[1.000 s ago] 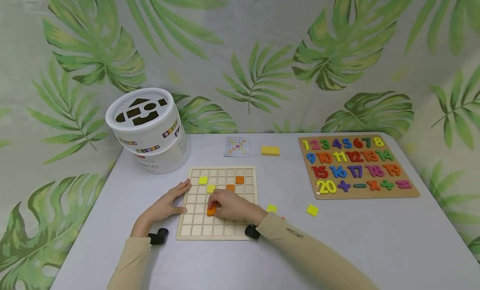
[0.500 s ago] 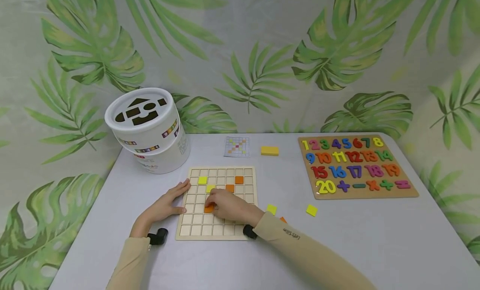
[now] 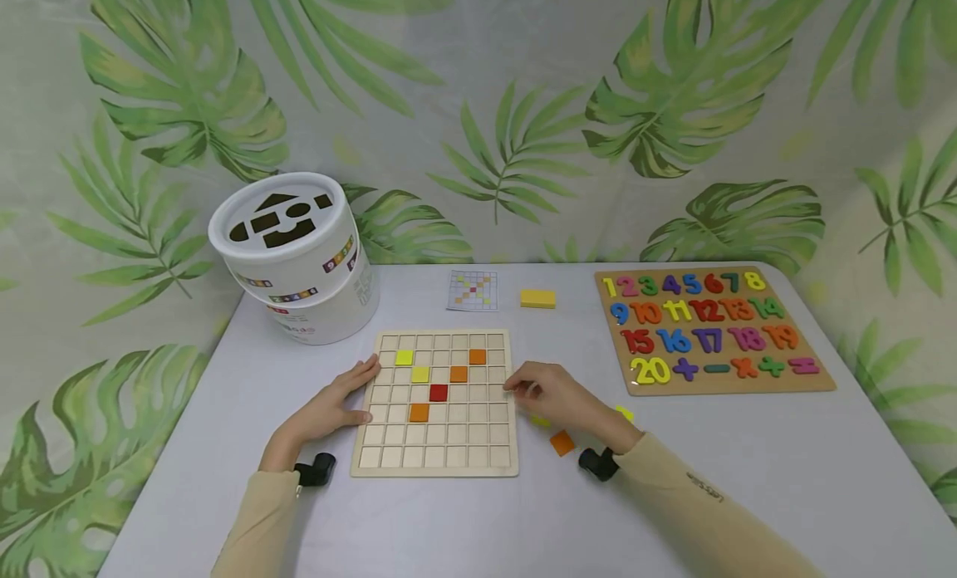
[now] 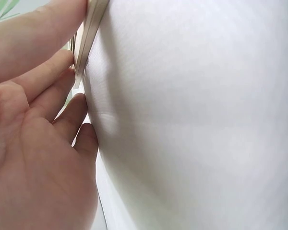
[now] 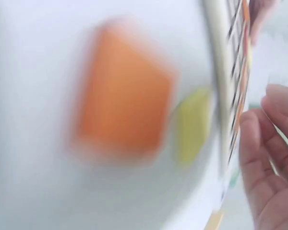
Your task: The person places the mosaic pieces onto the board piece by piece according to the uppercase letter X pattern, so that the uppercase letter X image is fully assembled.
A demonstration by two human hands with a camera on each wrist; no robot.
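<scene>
A wooden grid board (image 3: 478, 457) lies on the table, holding two yellow tiles (image 3: 404, 358), a red tile (image 3: 438, 393) and several orange tiles, one of them an orange tile (image 3: 419, 412) left of and below the red. Along the board's left edge rests my left hand (image 3: 332, 408), fingers extended; the left wrist view shows its thumb (image 4: 33, 38) against the edge. My right hand (image 3: 553, 393) hovers by the right edge, fingers loosely bent and nothing between them. Below it are a loose orange tile (image 5: 125, 96) and a yellow tile (image 5: 193, 124).
A second loose yellow tile (image 3: 625, 413) is partly hidden by the right wrist. Behind the board lie a pattern card (image 3: 473, 291) and a yellow block (image 3: 538, 299). A white bucket (image 3: 314, 312) stands back left, a number puzzle board (image 3: 718, 384) back right.
My right hand has let go of the orange tile, now lying in a grid square, and has moved right to the board's edge. The red tile is uncovered. My left hand has stayed put.
</scene>
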